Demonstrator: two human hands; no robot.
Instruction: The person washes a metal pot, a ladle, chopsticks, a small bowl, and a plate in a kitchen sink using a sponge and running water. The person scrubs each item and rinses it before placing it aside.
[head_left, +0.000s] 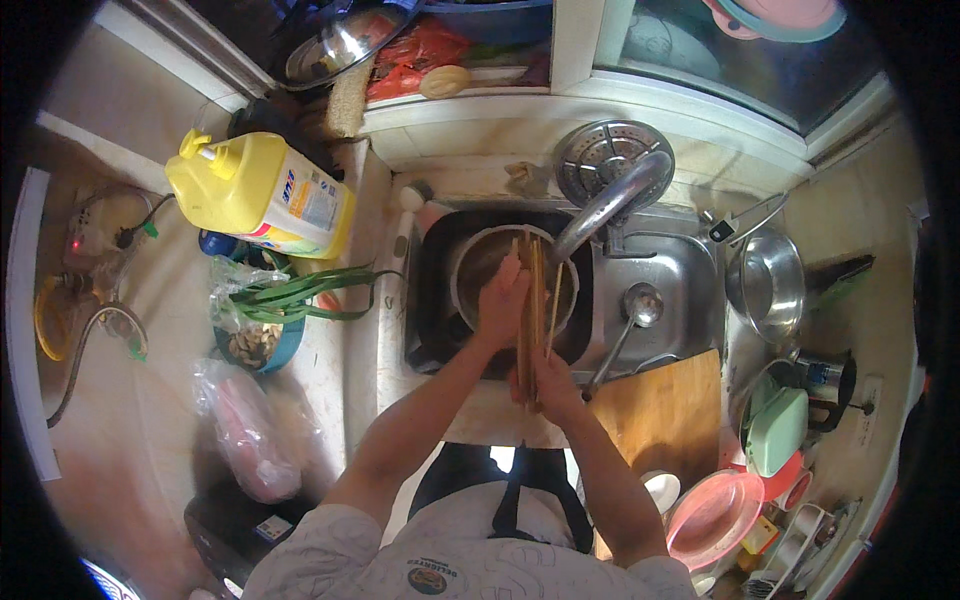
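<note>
A bundle of wooden chopsticks stretches over the left sink basin, between my two hands. My left hand closes around the bundle's left side, partway along it. Lower down, my right hand grips the end nearer my body. One thin chopstick sticks out apart from the rest on the right. Beneath them a round metal basin sits in the sink; its contents are partly hidden by my hands. The curved faucet reaches over the bundle's far end.
In the right basin lies a ladle. A wooden cutting board borders the sink, near a pink bowl and a metal pot. Leftward stand a yellow detergent jug, green leaves over a blue bowl, and a plastic bag.
</note>
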